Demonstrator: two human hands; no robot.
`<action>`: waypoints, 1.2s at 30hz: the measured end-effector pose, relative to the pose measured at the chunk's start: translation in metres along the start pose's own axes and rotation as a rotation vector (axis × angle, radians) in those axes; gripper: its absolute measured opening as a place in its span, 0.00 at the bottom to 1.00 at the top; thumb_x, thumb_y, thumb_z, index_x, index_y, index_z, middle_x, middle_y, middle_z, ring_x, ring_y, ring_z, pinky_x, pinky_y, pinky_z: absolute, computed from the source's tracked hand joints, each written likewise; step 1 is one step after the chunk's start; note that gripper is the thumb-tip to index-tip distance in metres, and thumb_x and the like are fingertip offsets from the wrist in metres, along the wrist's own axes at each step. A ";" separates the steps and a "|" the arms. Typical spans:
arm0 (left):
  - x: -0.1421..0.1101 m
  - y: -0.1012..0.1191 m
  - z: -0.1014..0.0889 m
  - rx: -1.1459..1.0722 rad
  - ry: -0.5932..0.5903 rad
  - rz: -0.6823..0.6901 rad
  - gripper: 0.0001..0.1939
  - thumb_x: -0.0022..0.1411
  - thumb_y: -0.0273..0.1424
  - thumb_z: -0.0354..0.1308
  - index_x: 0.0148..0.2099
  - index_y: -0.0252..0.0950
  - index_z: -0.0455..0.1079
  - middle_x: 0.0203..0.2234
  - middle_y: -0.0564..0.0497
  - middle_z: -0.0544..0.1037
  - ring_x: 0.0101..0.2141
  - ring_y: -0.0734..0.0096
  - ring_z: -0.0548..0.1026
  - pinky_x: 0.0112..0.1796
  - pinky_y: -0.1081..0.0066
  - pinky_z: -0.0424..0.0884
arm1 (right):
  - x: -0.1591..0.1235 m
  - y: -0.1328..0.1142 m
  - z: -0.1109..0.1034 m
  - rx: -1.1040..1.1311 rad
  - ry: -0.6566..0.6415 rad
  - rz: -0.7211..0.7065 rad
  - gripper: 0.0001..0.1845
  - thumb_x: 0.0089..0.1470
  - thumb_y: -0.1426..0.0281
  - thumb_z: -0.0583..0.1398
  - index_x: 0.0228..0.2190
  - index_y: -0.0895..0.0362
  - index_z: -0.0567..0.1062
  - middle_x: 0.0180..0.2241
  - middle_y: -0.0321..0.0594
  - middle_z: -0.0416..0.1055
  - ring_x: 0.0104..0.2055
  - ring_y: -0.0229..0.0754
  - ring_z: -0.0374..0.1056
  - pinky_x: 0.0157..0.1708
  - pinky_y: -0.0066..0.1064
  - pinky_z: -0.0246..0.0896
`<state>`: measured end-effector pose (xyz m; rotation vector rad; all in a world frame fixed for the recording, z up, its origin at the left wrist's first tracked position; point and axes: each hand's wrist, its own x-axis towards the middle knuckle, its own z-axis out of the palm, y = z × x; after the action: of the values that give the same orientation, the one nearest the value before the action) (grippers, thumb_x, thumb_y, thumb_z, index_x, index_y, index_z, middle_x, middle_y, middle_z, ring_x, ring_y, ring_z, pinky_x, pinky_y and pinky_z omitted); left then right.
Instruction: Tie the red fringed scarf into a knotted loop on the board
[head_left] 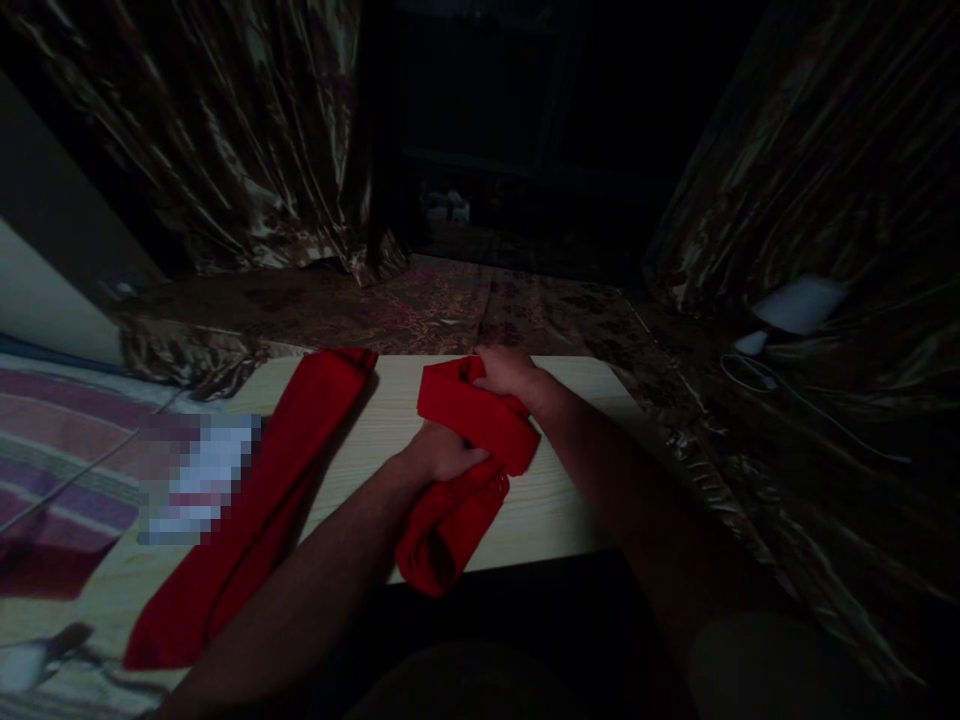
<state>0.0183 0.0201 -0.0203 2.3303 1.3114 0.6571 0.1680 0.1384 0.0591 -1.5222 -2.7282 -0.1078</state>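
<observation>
A red cloth (480, 408), partly folded over itself, lies on the pale wooden table (360, 470) in front of me. My right hand (508, 374) grips its far end, with the fingers curled over the fabric. Lower down, my left hand (448, 452) is closed on the middle of the same cloth, the thumb on top. The near end of the cloth forms a rounded loop by the table's front edge. To the left, a second long red cloth (277, 480) is laid flat in a narrow strip, partly behind my left forearm.
Beside the left cloth is a pixelated pale item (206, 485). A striped bedspread (67, 440) spreads at far left. Patterned curtains (285, 140) hang behind, over a floral-covered ledge (420, 300). At right rest a white device (799, 305) and a white cable (817, 405). The light is dim.
</observation>
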 end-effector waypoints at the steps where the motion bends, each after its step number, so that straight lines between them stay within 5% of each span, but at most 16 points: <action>1: 0.000 0.001 -0.002 0.003 0.000 0.001 0.26 0.63 0.46 0.56 0.58 0.39 0.73 0.54 0.45 0.78 0.56 0.54 0.72 0.57 0.58 0.67 | 0.004 -0.003 0.000 0.003 -0.024 0.037 0.22 0.55 0.63 0.65 0.49 0.60 0.76 0.48 0.57 0.77 0.51 0.55 0.74 0.50 0.37 0.67; 3: 0.000 0.002 -0.007 0.014 0.009 0.010 0.26 0.63 0.47 0.56 0.59 0.39 0.73 0.55 0.46 0.77 0.57 0.55 0.72 0.58 0.60 0.66 | 0.010 -0.006 -0.001 0.001 -0.015 0.124 0.16 0.59 0.68 0.60 0.47 0.62 0.77 0.45 0.59 0.78 0.49 0.54 0.75 0.50 0.38 0.66; 7: -0.001 0.001 -0.017 0.107 0.045 0.012 0.27 0.64 0.48 0.55 0.60 0.42 0.72 0.58 0.46 0.75 0.59 0.53 0.69 0.60 0.56 0.61 | 0.012 0.000 -0.002 -0.009 0.107 0.212 0.19 0.62 0.75 0.54 0.54 0.64 0.71 0.47 0.62 0.76 0.50 0.55 0.74 0.50 0.42 0.65; 10: -0.001 -0.002 -0.020 0.187 0.045 -0.031 0.27 0.64 0.50 0.55 0.59 0.43 0.73 0.59 0.44 0.74 0.60 0.47 0.68 0.62 0.48 0.57 | -0.002 0.004 -0.005 -0.032 0.118 0.163 0.19 0.60 0.73 0.58 0.53 0.63 0.72 0.53 0.61 0.72 0.56 0.57 0.69 0.54 0.44 0.62; 14: 0.000 -0.007 -0.015 0.173 0.026 -0.029 0.26 0.63 0.50 0.56 0.59 0.44 0.74 0.59 0.45 0.74 0.60 0.46 0.67 0.62 0.47 0.54 | -0.028 0.000 -0.010 0.064 0.295 0.085 0.16 0.64 0.72 0.52 0.48 0.59 0.75 0.52 0.54 0.74 0.57 0.51 0.66 0.58 0.40 0.57; 18: 0.007 -0.010 -0.010 0.101 -0.017 0.027 0.24 0.62 0.46 0.57 0.55 0.40 0.75 0.56 0.44 0.76 0.57 0.49 0.70 0.60 0.54 0.61 | -0.044 -0.002 -0.007 0.313 -0.037 -0.120 0.17 0.67 0.68 0.50 0.45 0.54 0.78 0.48 0.43 0.78 0.49 0.43 0.72 0.50 0.29 0.61; 21: 0.012 -0.009 -0.010 0.050 -0.024 0.042 0.24 0.62 0.46 0.55 0.55 0.39 0.75 0.55 0.44 0.77 0.56 0.51 0.72 0.58 0.58 0.65 | -0.049 0.000 -0.002 0.305 -0.184 -0.150 0.23 0.65 0.53 0.52 0.48 0.53 0.78 0.48 0.45 0.78 0.48 0.47 0.74 0.48 0.33 0.62; 25: 0.012 -0.007 -0.017 0.043 -0.055 0.005 0.24 0.66 0.48 0.51 0.52 0.39 0.76 0.48 0.44 0.81 0.51 0.56 0.77 0.53 0.64 0.69 | -0.053 0.007 0.004 0.170 -0.176 -0.100 0.37 0.53 0.39 0.58 0.50 0.54 0.78 0.46 0.50 0.79 0.48 0.54 0.74 0.49 0.38 0.63; 29: 0.006 -0.008 -0.027 0.127 -0.080 -0.095 0.29 0.67 0.53 0.47 0.43 0.35 0.78 0.37 0.40 0.82 0.41 0.52 0.79 0.47 0.61 0.71 | -0.060 0.019 0.005 0.119 -0.158 -0.069 0.37 0.54 0.37 0.56 0.44 0.55 0.81 0.44 0.53 0.79 0.50 0.56 0.73 0.51 0.42 0.62; 36: 0.003 -0.009 -0.035 0.076 0.015 -0.025 0.29 0.66 0.50 0.51 0.57 0.34 0.72 0.53 0.40 0.77 0.56 0.49 0.71 0.59 0.57 0.64 | -0.066 0.031 -0.006 0.100 -0.222 -0.007 0.35 0.53 0.37 0.56 0.41 0.53 0.82 0.45 0.50 0.79 0.54 0.57 0.71 0.55 0.44 0.60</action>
<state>-0.0060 0.0309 0.0042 2.3690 1.3927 0.6291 0.2288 0.0984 0.0632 -1.5853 -2.8537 0.2065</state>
